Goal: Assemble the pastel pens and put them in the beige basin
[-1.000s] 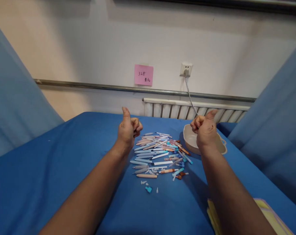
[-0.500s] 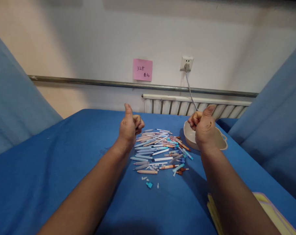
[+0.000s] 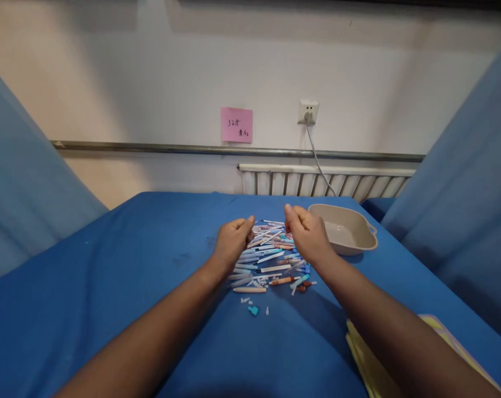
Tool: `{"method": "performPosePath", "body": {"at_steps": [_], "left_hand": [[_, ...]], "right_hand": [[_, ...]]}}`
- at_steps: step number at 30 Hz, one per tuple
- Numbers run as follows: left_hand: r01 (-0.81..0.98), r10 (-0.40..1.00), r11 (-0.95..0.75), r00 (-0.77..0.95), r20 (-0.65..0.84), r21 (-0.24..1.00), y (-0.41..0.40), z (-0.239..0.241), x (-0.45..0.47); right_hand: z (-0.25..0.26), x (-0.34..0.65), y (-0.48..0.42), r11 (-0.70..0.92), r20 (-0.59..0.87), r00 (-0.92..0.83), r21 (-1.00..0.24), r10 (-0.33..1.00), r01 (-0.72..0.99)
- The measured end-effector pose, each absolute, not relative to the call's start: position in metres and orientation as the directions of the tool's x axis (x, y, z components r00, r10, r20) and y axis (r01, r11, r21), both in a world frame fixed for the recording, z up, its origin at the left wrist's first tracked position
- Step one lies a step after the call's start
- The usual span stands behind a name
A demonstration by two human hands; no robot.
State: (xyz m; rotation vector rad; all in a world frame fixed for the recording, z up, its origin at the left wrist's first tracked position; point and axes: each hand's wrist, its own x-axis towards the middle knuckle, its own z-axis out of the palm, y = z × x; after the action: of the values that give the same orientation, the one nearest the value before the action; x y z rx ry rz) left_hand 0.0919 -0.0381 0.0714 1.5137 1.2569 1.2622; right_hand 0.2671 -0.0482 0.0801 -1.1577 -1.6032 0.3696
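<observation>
My left hand (image 3: 233,241) is closed in a loose fist, thumb along the top, above the left side of a spread of disassembled pens. My right hand (image 3: 309,233) is likewise curled into a fist over the right side, its thumb pointing up and inward. Nothing shows in either hand. Between and below them lie pen barrels (image 3: 249,289), white refills (image 3: 275,268) and orange pen parts (image 3: 282,281). Small white tips (image 3: 267,310) and a turquoise clip piece (image 3: 253,310) rest nearer to me. Both hands hide some of the pile.
A beige plastic basin (image 3: 350,235) stands right of the pens. Folded yellow cloth (image 3: 364,354) lies at the lower right, partly under my right forearm. Blue cloth (image 3: 121,265) covers the table. Behind are a metal rail (image 3: 171,148), a radiator (image 3: 275,181) and a plugged-in cable (image 3: 317,160).
Both fists have moved inward towards each other and slightly down, and the raised thumbs have tilted inward. The basin is now less covered by my right hand. The pens lie as before.
</observation>
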Motion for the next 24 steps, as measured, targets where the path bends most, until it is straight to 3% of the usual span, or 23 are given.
{"method": "performPosePath", "body": {"at_steps": [3, 6, 10, 17, 24], "left_hand": [[0.441, 0.956, -0.272, 0.021, 0.292, 0.856, -0.053, 0.05, 0.074], [0.546, 0.95, -0.265, 0.006, 0.312, 0.795, -0.066, 0.027, 0.056], [0.653, 0.938, -0.331, 0.15, 0.312, 0.682, -0.073, 0.012, 0.048], [0.709, 0.875, -0.483, 0.407, 0.261, 0.514, -0.077, 0.012, 0.053], [0.668, 0.813, -0.572, 0.539, 0.22, 0.476, -0.077, 0.006, 0.056]], "right_hand": [[0.059, 0.27, -0.072, 0.411, 0.49, -0.04, -0.683, 0.871, 0.604], [0.028, 0.278, -0.091, 0.369, 0.384, -0.142, -0.622, 0.912, 0.691], [0.001, 0.287, -0.1, 0.446, 0.32, -0.331, -0.424, 0.888, 0.788], [0.004, 0.293, -0.094, 0.473, 0.102, -0.463, -0.263, 0.88, 0.841], [-0.004, 0.291, -0.09, 0.497, 0.052, -0.503, -0.275, 0.863, 0.823]]}}
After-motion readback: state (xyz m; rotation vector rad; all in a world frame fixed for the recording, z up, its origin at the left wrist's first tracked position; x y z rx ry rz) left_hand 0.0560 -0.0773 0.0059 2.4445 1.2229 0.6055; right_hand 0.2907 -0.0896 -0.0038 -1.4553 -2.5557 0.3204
